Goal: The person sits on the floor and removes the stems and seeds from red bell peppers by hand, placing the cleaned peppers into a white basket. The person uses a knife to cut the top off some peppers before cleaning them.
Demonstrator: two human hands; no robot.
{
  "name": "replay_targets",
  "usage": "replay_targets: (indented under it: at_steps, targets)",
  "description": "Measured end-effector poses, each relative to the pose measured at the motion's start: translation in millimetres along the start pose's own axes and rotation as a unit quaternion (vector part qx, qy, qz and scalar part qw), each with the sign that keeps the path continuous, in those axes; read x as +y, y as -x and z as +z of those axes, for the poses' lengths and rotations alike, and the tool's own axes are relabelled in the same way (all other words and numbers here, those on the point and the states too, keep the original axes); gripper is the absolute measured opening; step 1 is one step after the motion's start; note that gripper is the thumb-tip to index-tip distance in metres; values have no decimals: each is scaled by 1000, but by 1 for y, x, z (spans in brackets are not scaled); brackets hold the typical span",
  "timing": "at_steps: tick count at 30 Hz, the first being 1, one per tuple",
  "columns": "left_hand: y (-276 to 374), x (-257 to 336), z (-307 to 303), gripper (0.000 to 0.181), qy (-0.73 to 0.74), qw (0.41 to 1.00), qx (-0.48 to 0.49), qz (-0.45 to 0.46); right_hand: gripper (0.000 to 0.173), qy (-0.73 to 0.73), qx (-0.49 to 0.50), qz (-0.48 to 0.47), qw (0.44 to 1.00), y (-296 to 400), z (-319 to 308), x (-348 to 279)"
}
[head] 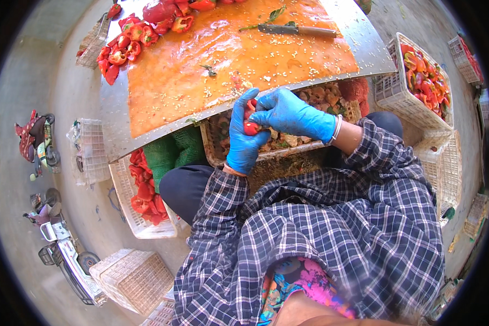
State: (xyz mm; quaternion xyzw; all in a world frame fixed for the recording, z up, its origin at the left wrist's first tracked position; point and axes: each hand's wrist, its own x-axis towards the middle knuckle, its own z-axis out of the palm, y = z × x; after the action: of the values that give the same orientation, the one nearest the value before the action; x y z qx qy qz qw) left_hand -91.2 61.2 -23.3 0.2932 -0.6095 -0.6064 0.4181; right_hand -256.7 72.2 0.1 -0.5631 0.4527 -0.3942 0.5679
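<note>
Both hands wear blue rubber gloves and meet over a plastic crate [224, 159] of pepper cores and scraps at the table's near edge. A piece of red bell pepper [251, 128] rests in my left hand [243, 138], its fingers curled around it. My right hand [291, 116] pinches the same pepper from the other side with thumb and fingers. Beyond them lies the metal table [236, 69] under a wet orange sheet strewn with pale seeds. A knife [295, 30] with a wooden handle lies at its far right, beside a green stem with leaves [275, 15].
Red pepper pieces [132, 38] are heaped at the table's far left. A crate of red pepper pieces [146, 195] stands by my left knee, next to green mesh sacks [175, 153]. Another filled crate [411, 85] sits at the right. Stacked crates [132, 279] and parked scooters [65, 261] are at the left.
</note>
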Motion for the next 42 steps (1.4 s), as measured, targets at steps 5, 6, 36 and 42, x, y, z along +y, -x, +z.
replay_targets:
  at_steps: [5,6,36,42]
  targets:
    - [-2,28,-30,84,324,945,55,-9,16,-64,-156,83,982,9,-27,-23]
    - [8,15,-43,79,226,971,75,9,13,47,-122,114,985,13,-25,-42]
    - [1,26,-2,65,280,957,40,-68,20,448,110,-244,853,-7,25,-14]
    - [19,122,-92,58,34,970,218,100,21,136,-52,-17,989,4,-72,-54]
